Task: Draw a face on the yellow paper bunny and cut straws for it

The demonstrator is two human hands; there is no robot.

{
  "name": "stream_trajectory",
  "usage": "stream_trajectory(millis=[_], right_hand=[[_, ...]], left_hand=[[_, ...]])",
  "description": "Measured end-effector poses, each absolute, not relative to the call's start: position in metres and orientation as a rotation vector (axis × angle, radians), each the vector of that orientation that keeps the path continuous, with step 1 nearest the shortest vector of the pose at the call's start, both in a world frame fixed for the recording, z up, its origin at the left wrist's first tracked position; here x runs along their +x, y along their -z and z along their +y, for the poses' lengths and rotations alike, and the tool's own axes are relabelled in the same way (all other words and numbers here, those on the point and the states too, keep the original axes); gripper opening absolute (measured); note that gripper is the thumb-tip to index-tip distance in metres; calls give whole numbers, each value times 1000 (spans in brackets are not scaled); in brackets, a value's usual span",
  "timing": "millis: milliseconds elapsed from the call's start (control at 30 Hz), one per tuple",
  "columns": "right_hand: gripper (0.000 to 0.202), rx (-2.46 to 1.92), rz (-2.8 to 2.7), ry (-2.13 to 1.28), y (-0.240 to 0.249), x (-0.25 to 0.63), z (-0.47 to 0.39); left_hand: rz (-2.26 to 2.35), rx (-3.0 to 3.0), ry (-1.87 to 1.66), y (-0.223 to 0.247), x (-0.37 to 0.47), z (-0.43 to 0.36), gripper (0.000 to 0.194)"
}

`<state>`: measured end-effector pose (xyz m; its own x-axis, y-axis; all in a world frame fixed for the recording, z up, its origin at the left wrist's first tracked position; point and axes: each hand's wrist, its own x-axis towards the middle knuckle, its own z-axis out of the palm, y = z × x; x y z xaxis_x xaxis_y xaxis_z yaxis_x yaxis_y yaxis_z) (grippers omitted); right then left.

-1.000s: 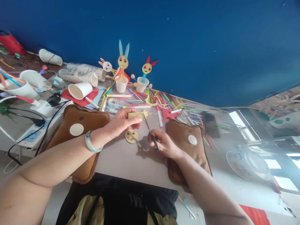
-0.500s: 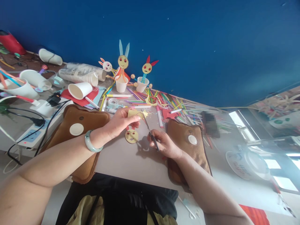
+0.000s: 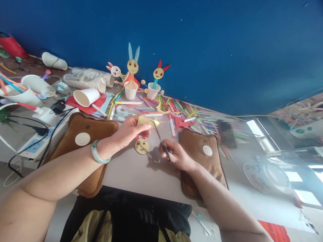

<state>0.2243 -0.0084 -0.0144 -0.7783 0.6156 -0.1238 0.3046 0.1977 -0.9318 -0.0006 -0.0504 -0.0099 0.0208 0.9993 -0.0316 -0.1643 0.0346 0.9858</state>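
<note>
My left hand point(image 3: 131, 132) pinches a small piece of yellow paper point(image 3: 144, 121) between thumb and fingers. My right hand point(image 3: 176, 154) is closed around the dark handles of a pair of scissors point(image 3: 161, 141). The blades point up and away from me, their tips at the right part of the paper. Whether the blades are parted is too small to tell. Below the paper, a round yellow face cutout point(image 3: 141, 147) with drawn eyes and mouth lies on the table. Its reddish ears are partly hidden by my left hand.
Brown plush cushions flank my hands, one at left point(image 3: 80, 154) and another at right point(image 3: 199, 161). Behind lie colourful sticks point(image 3: 148, 109), markers and red paper scraps point(image 3: 182, 122). Rabbit-eared figures stand in paper cups point(image 3: 131, 90). A power strip point(image 3: 45, 134) with cables is at left.
Almost nothing differs. Both hands, the yellow paper and the scissors stay in nearly the same place.
</note>
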Motion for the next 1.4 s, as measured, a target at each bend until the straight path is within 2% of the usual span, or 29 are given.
stream_trajectory(millis=[1400], right_hand=[[55,-837,-2159,-1674,12,224,-9]], left_hand=[[1041,1107,-1155,9,2,-52,21]])
